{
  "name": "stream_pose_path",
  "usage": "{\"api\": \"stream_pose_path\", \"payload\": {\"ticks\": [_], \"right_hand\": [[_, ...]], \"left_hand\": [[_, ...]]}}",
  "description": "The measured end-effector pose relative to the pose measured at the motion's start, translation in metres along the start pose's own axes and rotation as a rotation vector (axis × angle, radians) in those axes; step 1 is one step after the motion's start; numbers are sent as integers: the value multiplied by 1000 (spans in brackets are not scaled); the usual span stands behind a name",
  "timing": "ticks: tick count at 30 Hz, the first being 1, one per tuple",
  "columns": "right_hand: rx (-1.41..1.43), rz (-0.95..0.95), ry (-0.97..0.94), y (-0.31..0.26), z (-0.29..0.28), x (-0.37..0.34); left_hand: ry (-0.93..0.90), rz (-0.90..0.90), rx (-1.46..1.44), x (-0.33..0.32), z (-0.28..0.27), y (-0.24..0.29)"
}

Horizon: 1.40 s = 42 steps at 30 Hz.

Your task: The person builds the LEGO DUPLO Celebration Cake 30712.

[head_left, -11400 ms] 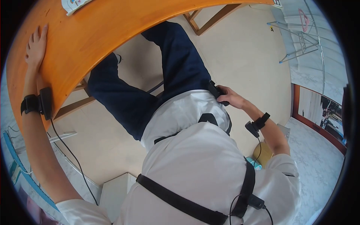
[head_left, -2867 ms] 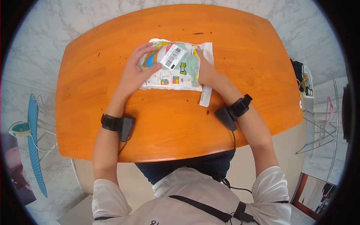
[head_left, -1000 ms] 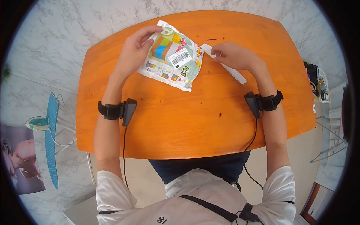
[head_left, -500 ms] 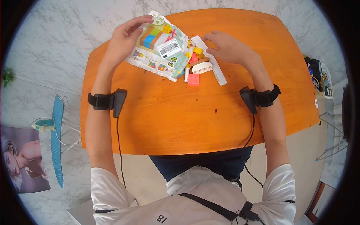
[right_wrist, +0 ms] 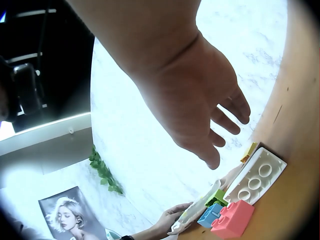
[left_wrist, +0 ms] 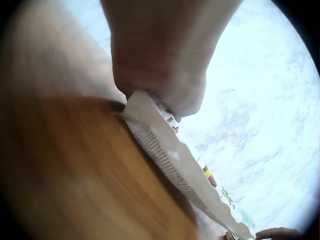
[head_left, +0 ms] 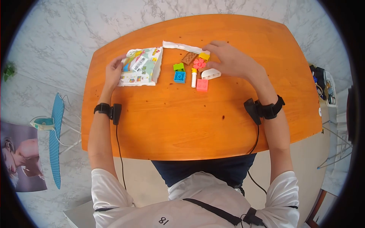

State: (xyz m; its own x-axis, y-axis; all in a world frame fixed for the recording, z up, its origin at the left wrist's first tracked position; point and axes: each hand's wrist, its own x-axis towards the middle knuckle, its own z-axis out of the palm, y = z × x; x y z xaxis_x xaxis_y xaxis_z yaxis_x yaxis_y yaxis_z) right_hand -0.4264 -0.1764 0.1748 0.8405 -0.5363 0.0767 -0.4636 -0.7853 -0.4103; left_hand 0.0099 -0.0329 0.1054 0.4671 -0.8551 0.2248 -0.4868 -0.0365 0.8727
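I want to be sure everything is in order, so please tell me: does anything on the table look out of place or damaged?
The packet looks torn open: a narrow white strip, apparently ripped from it, lies near its corner. The white block rests on its side, hollow underside showing. I see no other damage.

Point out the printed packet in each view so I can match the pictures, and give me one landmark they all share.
Head: the printed packet is left of centre in the upper half, the left hand at its left edge.
Left wrist: seen nearly edge-on, slanting from the centre to the lower right.
Right wrist: at the bottom, right of centre, between the left hand and the green block.
Shared landmark: the wooden table.
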Motion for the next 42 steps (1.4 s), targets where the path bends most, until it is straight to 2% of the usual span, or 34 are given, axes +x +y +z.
{"api": "stream_pose_path", "payload": {"ticks": [4, 6, 7, 9, 10, 12, 13, 15, 17, 20, 22, 25, 26, 27, 29, 30, 32, 33, 35, 37, 39, 41, 42], "right_hand": [[53, -30, -100, -18, 2, 2], [-71, 48, -153, -14, 13, 0], [-78, 38, -158, -15, 13, 1], [-69, 94, -291, -16, 13, 3], [-74, 88, -295, -16, 13, 3], [34, 168, -338, -15, 11, 4], [30, 161, -339, -16, 9, 4], [8, 236, -371, -19, 6, 3], [11, 221, -334, -17, 9, 3], [-12, 189, -289, -14, 10, 2], [-35, 168, -288, -15, 8, -1], [-35, 141, -299, -25, -3, -3], [-35, 133, -269, -27, -3, -5], [-37, 124, -236, -28, -3, -6], [-49, 96, -217, -30, -1, -8], [-68, 76, -195, -31, -2, -8], [-63, 66, -198, -35, -4, -9], [-54, 60, -206, -37, -4, -10], [-69, 31, -184, -38, -2, -12], [-80, 6, -158, -36, 2, -13], [-167, -150, 54, -34, 11, -13], [-86, -205, 52, -44, 4, -11], [-8, -260, 50, -48, 2, -11]], "left_hand": [[158, -86, -45, -12, -6, 6], [168, 290, 357, -17, -4, 16], [180, 284, 355, -21, 0, 30], [-79, 270, 840, -31, 11, 57], [-72, 265, 838, -35, 20, 56], [-150, 121, 1004, -40, 31, 49], [-142, 117, 1004, -40, 33, 38], [-340, -34, 994, -39, 34, 19], [-349, -43, 969, -38, 28, 17], [-387, 61, 810, -36, 9, 18], [-579, 146, 894, -34, -8, 35], [-588, 179, 1074, -40, -24, 77], [-506, 240, 967, -47, -27, 86], [-504, 236, 973, -49, -28, 97], [-556, 45, 602, -53, -21, 117], [-551, 47, 606, -57, -8, 119], [-420, 105, 726, -65, 20, 113], [-418, 106, 729, -65, 25, 105], [-321, 281, 855, -58, 33, 86], [-291, 295, 838, -48, 31, 78], [-265, 303, 820, -43, 27, 73], [-74, 440, 816, -43, 24, 82], [-79, 434, 818, -42, 23, 86]]}}
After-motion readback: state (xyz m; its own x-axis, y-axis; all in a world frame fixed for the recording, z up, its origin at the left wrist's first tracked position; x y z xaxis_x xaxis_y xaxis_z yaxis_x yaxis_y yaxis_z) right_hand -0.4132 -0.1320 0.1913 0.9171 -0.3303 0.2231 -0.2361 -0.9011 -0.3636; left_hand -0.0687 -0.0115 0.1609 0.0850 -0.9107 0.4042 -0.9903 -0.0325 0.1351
